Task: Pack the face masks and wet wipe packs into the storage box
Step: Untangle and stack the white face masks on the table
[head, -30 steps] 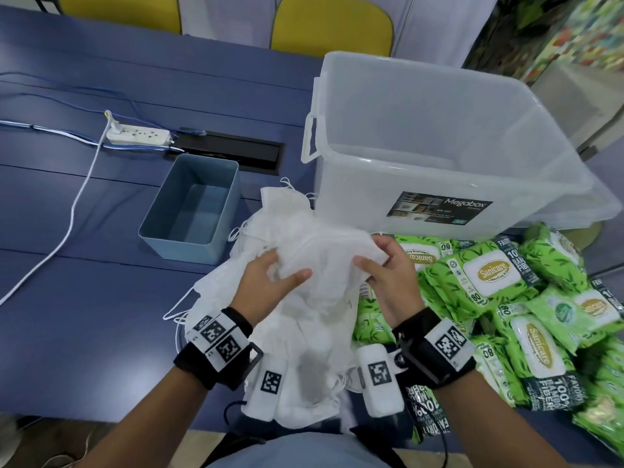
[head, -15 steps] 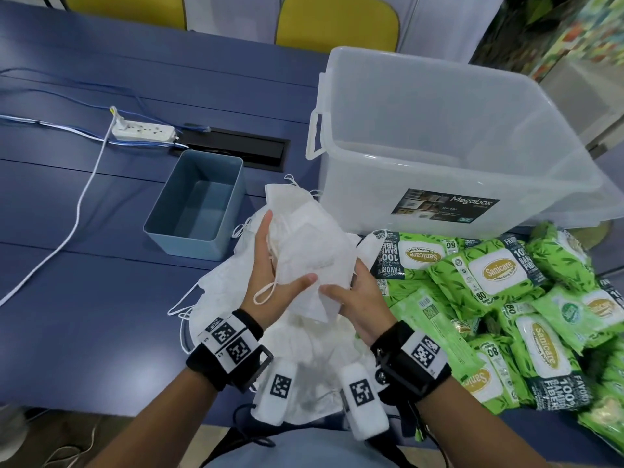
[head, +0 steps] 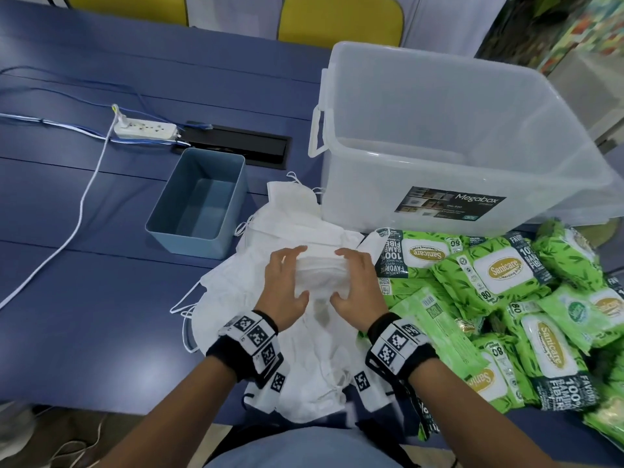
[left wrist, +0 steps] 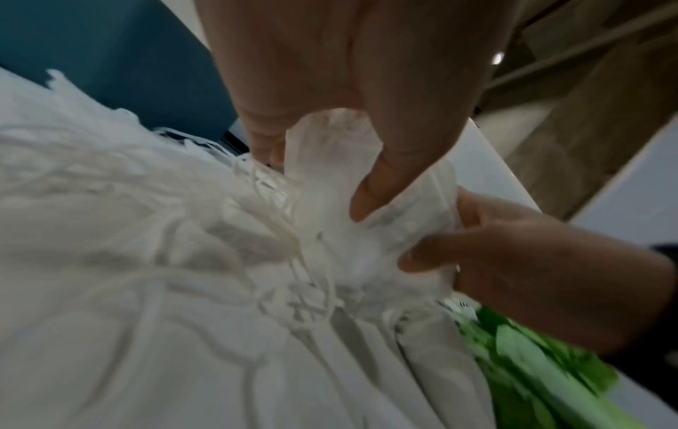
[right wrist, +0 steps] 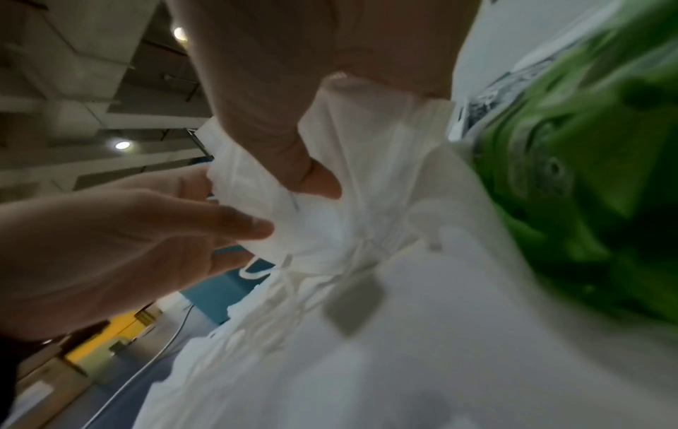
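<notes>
A heap of white face masks [head: 297, 359] with loose ear loops lies on the blue table [head: 67, 315] in front of me. Both hands clasp a small stack of masks [head: 320, 273] from its sides, just above the heap. My left hand [head: 287, 285] grips its left end, thumb underneath; my right hand [head: 354, 285] grips its right end. In the left wrist view my left hand [left wrist: 322, 162] pinches the stack of masks [left wrist: 330, 185]; in the right wrist view my right hand [right wrist: 293, 162] pinches it [right wrist: 352, 162]. Green wet wipe packs [head: 499, 275] pile at the right. The clear storage box [head: 449, 136] stands behind, with nothing inside.
A small blue-grey bin [head: 199, 201] sits left of the masks. Behind it are a black cable hatch [head: 243, 150], a white power strip [head: 145, 130] and cables [head: 84, 197] across the left table. Yellow chairs [head: 337, 18] stand at the far edge.
The hands lowered the gathered masks toward the heap and shifted from holding them upright to clasping a flat stack by both ends. The view moved slightly closer.
</notes>
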`<state>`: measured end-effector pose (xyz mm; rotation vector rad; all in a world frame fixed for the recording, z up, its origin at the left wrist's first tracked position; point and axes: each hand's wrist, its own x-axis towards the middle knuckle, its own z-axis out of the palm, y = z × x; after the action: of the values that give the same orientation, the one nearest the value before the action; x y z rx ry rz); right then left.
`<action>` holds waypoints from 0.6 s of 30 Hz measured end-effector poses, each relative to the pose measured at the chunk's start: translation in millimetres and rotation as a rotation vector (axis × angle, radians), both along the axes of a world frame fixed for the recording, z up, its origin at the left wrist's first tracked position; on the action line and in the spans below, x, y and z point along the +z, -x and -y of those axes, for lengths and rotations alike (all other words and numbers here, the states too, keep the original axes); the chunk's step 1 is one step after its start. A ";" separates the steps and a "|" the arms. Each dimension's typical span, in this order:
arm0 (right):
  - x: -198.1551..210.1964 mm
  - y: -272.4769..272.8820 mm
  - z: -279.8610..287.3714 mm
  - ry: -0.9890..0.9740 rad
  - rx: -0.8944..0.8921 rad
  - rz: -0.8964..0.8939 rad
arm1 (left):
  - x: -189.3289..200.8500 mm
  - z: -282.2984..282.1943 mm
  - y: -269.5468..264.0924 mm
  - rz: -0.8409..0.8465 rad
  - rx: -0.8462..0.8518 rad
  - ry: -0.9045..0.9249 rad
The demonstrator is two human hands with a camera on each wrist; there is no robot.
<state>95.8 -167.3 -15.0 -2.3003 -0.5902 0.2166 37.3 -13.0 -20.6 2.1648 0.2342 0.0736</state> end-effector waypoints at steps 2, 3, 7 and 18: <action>-0.4 1.7 0.0 0.023 0.027 0.028 | 0.8 4.1 -0.9 0.029 -0.019 -0.111; -0.1 1.6 0.2 0.039 0.026 0.054 | 0.4 4.0 -2.1 0.056 -0.016 -0.192; 1.1 0.4 -3.2 0.093 0.013 0.124 | 0.9 7.2 -5.9 0.079 -0.079 -0.350; -8.8 -1.0 3.4 0.002 -0.024 -0.026 | 0.6 3.7 1.4 -0.090 0.007 -0.252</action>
<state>96.7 -170.7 -23.9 -2.3018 -0.5495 0.2357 35.9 -16.7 -20.0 2.4212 0.2970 0.0094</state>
